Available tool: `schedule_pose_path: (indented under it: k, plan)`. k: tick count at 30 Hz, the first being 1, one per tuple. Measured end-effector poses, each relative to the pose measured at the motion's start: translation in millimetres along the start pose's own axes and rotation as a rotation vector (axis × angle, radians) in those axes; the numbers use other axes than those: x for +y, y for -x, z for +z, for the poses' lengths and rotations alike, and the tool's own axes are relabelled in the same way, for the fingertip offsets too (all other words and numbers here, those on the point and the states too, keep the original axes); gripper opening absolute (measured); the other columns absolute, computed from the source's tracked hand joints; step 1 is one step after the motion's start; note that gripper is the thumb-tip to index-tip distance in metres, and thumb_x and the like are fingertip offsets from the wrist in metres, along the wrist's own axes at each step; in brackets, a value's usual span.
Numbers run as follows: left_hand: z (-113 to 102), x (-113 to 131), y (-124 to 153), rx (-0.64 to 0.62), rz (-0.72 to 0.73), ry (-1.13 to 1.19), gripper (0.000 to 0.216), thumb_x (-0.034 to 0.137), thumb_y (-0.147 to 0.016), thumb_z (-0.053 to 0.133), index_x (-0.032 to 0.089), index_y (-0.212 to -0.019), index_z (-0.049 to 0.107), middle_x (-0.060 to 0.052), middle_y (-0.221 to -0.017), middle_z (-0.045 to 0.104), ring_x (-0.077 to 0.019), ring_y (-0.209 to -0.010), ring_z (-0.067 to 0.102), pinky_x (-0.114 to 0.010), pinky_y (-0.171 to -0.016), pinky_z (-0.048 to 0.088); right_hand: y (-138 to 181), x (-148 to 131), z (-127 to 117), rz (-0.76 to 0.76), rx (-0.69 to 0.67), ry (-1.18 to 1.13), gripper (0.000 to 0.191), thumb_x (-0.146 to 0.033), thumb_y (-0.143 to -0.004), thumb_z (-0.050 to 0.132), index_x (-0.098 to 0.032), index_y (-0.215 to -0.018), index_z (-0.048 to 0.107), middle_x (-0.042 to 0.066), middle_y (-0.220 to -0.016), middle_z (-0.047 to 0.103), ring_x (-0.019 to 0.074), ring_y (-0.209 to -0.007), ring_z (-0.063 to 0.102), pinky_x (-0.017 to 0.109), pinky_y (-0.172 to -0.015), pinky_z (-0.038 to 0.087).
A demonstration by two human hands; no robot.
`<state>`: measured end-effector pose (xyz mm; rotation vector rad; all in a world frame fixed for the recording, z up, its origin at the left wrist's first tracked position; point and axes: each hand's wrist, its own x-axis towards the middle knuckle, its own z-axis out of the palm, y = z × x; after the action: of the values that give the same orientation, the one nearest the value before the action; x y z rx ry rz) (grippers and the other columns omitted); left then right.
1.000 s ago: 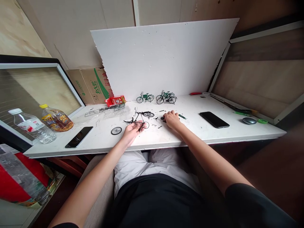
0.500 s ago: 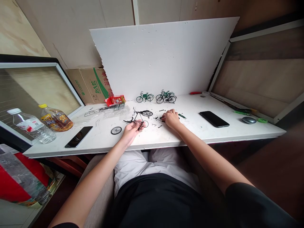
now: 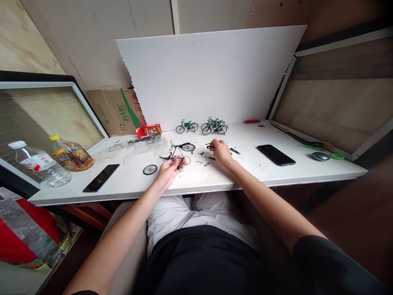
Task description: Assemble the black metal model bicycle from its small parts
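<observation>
My left hand (image 3: 170, 171) is closed around a black model bicycle frame (image 3: 173, 152), held just above the white table near its front edge. A spoked wheel (image 3: 188, 147) appears at the far side of the frame; whether it is attached I cannot tell. Another black wheel (image 3: 150, 169) lies flat, left of my left hand. My right hand (image 3: 221, 153) pinches a small curved black part (image 3: 210, 146), its tip pointing left. Below the right fingers several tiny dark pieces (image 3: 206, 164) are scattered. A green piece (image 3: 235, 151) rests just right of that hand.
Assembled model bicycles (image 3: 187, 126) stand at the back before a white foam board (image 3: 208, 78). Phones lie left (image 3: 101, 178) and right (image 3: 275, 155). Two bottles (image 3: 72, 153) stand at the left, a mouse (image 3: 320, 156) at the right. Part sprues (image 3: 135, 141) lie by a red packet (image 3: 149, 130).
My right hand has lifted slightly off the tabletop, and the small black part now shows between its fingers. The left hand keeps its hold on the frame, almost unmoved.
</observation>
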<state>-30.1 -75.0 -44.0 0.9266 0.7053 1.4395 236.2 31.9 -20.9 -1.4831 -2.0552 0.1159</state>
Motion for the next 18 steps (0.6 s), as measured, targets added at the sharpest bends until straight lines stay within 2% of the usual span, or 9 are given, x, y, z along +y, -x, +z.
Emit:
schedule_pose_path:
  k: [2,5,8,10,13,15,18]
  plan:
    - [0.4,0.4,-0.2,0.011,-0.002,0.008,0.032,0.03,-0.089,0.085,0.011,-0.11,0.071,-0.014,-0.11,0.077,-0.0205,-0.108,0.074,-0.036,-0.103,0.052,-7.5,-5.3,-2.8,-0.009,0.005,-0.128,0.04,-0.009,-0.101,0.039,-0.015,-0.135,0.059,0.013,-0.105,0.077,0.0278,-0.106,0.066,0.036,-0.088,0.048]
    - [0.1,1.0,-0.7,0.018,0.012,0.015,0.031,0.029,-0.089,0.085,0.012,-0.11,0.071,-0.013,-0.11,0.077,-0.0196,-0.107,0.074,-0.036,-0.104,0.051,-24.0,-17.3,-3.7,-0.022,-0.096,-0.238,0.039,-0.009,-0.099,0.036,-0.013,-0.128,0.062,0.015,-0.11,0.077,0.0246,-0.099,0.068,0.033,-0.086,0.049]
    - [-0.5,1.0,-0.9,0.022,0.028,0.019,0.029,0.029,-0.09,0.085,0.013,-0.109,0.071,-0.012,-0.11,0.076,-0.019,-0.109,0.073,-0.036,-0.105,0.05,-43.2,-30.1,4.2,-0.005,-0.143,-0.199,0.037,-0.016,-0.096,0.048,-0.011,-0.131,0.059,0.019,-0.125,0.072,0.0256,-0.102,0.067,0.032,-0.084,0.05]
    - [-0.4,0.9,-0.7,0.025,0.023,0.024,0.03,0.029,-0.09,0.085,0.012,-0.109,0.071,-0.011,-0.109,0.076,-0.0192,-0.109,0.073,-0.036,-0.105,0.05,-55.5,-36.8,14.4,0.021,-0.154,-0.167,0.041,-0.025,-0.092,0.061,-0.013,-0.132,0.059,0.018,-0.128,0.071,0.0258,-0.102,0.066,0.031,-0.083,0.05]
    - [0.4,0.2,-0.3,0.026,0.028,0.044,0.031,0.029,-0.088,0.086,0.012,-0.109,0.071,-0.012,-0.109,0.076,-0.0204,-0.108,0.073,-0.036,-0.104,0.05,-71.4,-42.6,31.1,0.142,-0.176,-0.089,0.028,-0.038,-0.096,0.063,-0.014,-0.111,0.068,0.016,-0.108,0.076,0.0257,-0.092,0.068,0.031,-0.077,0.049]
    - [0.8,-0.9,-0.6,0.025,0.047,0.058,0.032,0.03,-0.087,0.087,0.012,-0.108,0.071,-0.012,-0.108,0.077,-0.0209,-0.107,0.073,-0.037,-0.103,0.05,-80.2,-44.3,39.2,0.239,-0.193,-0.035,0.036,-0.05,-0.1,0.06,-0.015,-0.096,0.07,0.015,-0.092,0.075,0.0254,-0.083,0.068,0.032,-0.072,0.047]
    - [0.8,-3.5,-1.9,0.023,0.053,0.075,0.034,0.03,-0.084,0.09,0.011,-0.106,0.072,-0.013,-0.106,0.077,-0.021,-0.105,0.073,-0.036,-0.1,0.05,-89.9,-46.5,45.2,0.312,-0.216,0.019,0.049,-0.064,-0.095,0.064,-0.016,-0.09,0.07,0.014,-0.084,0.073,0.0253,-0.078,0.07,0.031,-0.068,0.047]
